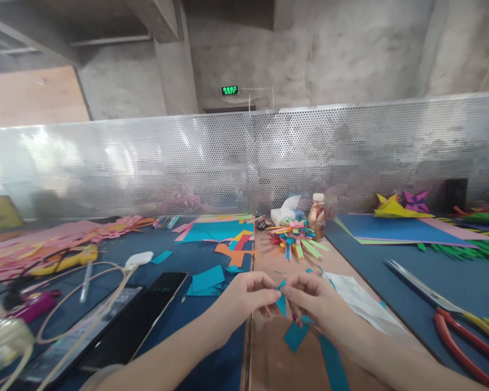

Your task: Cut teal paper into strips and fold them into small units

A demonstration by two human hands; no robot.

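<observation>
My two bare hands work close together over the brown strip (269, 358) of tabletop, near the right edge of the left blue mat (224, 358). The left hand (255, 296) and right hand (307, 296) each pinch narrowly, thumb against fingers, on one small blue paper piece (282, 306) held between them. It looks partly shaped to me, though my fingers hide how it is folded. Below my right hand lie a loose blue square (296, 337) and a long blue strip (334, 365) — both appear unworked. More flat blue pieces (207, 278) are stacked by the left mat's right edge, so I judge much of this colour remains plain. Farther up the brown strip, a many-coloured paper cluster (293, 236) seems well built up; whether it is complete, I cannot tell. Red-handled scissors (426, 289) rest on the right blue mat (362, 260), blades angled toward its far left corner.
</observation>
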